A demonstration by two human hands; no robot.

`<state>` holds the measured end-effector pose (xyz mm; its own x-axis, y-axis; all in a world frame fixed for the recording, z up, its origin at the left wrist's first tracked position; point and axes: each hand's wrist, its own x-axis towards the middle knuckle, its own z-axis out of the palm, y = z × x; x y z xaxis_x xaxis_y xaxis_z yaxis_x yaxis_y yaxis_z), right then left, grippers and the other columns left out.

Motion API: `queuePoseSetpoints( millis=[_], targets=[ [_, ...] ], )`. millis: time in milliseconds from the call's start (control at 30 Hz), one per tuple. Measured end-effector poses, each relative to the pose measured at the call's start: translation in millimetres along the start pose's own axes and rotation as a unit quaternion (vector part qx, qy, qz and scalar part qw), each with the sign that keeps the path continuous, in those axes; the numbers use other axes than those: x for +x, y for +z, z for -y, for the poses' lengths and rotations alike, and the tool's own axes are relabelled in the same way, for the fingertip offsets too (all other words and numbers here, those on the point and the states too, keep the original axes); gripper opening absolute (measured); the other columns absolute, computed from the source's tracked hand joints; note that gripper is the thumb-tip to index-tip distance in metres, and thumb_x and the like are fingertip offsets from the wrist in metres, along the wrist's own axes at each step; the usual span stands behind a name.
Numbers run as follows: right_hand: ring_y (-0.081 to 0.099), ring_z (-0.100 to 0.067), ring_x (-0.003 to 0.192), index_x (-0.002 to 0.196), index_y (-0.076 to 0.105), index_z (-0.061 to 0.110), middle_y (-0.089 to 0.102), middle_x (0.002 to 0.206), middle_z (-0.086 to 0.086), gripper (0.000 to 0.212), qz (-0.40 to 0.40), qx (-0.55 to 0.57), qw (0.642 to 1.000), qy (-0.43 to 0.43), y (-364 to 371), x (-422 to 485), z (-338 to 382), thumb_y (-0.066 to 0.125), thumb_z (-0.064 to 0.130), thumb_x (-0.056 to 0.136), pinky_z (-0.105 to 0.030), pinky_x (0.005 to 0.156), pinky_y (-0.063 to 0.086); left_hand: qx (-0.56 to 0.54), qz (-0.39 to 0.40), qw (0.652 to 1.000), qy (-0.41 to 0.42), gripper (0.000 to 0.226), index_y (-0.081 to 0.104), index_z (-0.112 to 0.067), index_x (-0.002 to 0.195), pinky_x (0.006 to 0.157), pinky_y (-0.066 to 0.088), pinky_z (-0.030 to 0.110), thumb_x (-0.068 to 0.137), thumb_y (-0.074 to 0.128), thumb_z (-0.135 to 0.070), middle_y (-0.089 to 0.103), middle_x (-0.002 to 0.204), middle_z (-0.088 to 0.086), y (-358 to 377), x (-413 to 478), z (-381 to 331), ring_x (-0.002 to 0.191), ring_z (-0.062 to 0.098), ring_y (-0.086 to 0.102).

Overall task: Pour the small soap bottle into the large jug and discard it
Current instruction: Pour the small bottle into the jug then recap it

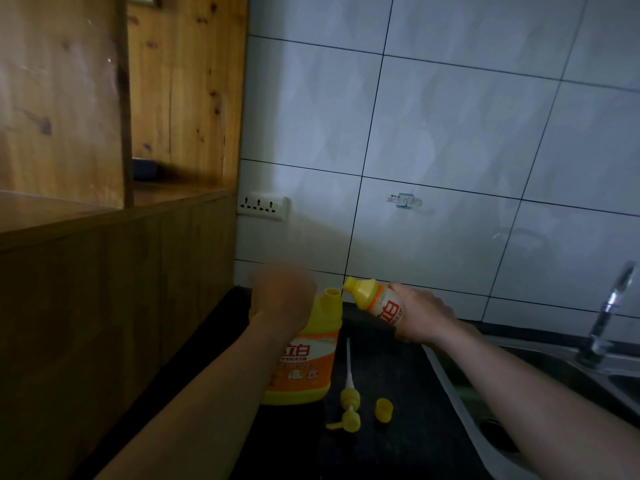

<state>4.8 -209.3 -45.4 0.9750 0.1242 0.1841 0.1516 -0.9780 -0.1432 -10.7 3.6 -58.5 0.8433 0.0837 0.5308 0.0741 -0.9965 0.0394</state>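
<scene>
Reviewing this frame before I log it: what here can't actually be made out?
All in the head view:
- Left hand: motion-blurred, so its grip on the large jug cannot be told.
- Small soap bottle: the right hand covers its lower body, and the soap level is not visible.
- Wall sticker: too small to read.
- Sink: cut off by the right edge and partly covered by the right forearm.
</scene>
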Motion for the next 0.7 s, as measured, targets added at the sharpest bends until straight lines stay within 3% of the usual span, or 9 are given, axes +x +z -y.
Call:
queuePoseSetpoints(
  millis=[100,500,700],
  targets=[
    [0.060,-0.024,0.097,0.116,0.047,0.029,0.060,0.107,-0.001,0.052,0.002,0.005,1.000,-0.007,0,1,3,0.074,0.016,0.074,-0.038,0.080,0.052,0.003,-0.003,1.000,0.002,0.028,0.053,-0.010,0.109,0.092,0.038,0.046,0.098,0.033,-0.026,0.058,0.116,0.012,0,1,0,0.110,0.031,0.050],
    [0.062,-0.026,0.096,0.116,0.048,0.029,0.063,0.106,-0.002,0.053,-0.006,0.027,0.999,0.018,2,-3,-4,0.075,0.017,0.072,-0.044,0.082,0.054,0.009,0.007,1.000,0.007,0.027,0.055,-0.012,0.113,0.092,0.039,0.047,0.097,0.037,-0.022,0.057,0.119,0.010,1,3,-1,0.115,0.029,0.047],
    [0.062,-0.026,0.092,0.104,0.049,0.027,0.063,0.096,0.000,0.052,-0.030,0.120,0.992,0.028,-3,-3,-2,0.079,0.015,0.063,-0.041,0.081,0.053,-0.131,0.049,0.990,-0.002,0.022,0.057,-0.005,0.091,0.091,0.042,0.053,0.093,0.036,-0.010,0.059,0.102,0.019,-3,15,6,0.097,0.036,0.053]
  ],
)
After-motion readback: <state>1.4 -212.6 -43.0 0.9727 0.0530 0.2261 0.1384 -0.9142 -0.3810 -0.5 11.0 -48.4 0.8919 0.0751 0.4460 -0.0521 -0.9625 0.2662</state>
